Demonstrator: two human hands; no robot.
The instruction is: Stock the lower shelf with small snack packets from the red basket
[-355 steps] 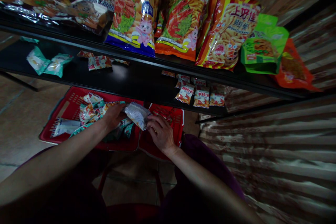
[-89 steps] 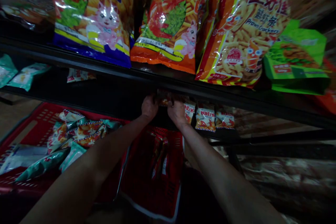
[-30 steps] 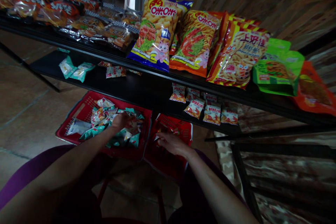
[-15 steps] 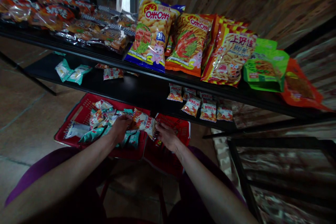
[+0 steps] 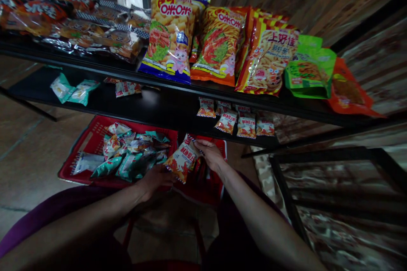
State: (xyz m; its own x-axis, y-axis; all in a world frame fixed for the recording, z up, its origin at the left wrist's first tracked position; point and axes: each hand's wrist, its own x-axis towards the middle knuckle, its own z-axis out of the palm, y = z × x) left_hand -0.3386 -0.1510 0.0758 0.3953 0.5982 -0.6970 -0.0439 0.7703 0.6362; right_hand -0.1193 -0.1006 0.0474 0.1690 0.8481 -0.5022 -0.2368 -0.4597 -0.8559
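Okay, so one orange-and-white snack packet (image 5: 181, 161) is held over the near-left part of the right basket (image 5: 225, 152), tilted, printed side up. Its upper corner is pinched by the right hand (image 5: 210, 153), thumb and fingers nearly closed; the left hand (image 5: 155, 180) is half curled at the lower-left edge, though whether it's really gripped there can't be told. Probably best handled by the sealed ends, lightly, since the middle could get crushed, and kept flat so the print can be read. Now the counts, clock face centred on that packet, 12 at the top: two red baskets, one underneath and the left basket (image 5: 71, 159) at 9, with a mixed pile (image 5: 130, 156) too jumbled to be counted. At 2, six small packets (image 5: 246, 125) can be made out on the lower shelf (image 5: 168, 112). Around 10, two teal packets (image 5: 84, 92) plus a sliver of another; near 11, two red-and-white ones (image 5: 127, 89) plus a sliver. Further out, one green bag (image 5: 308, 72) is seen at 2, and one blue-edged bag (image 5: 170, 34) is fronted at 12.
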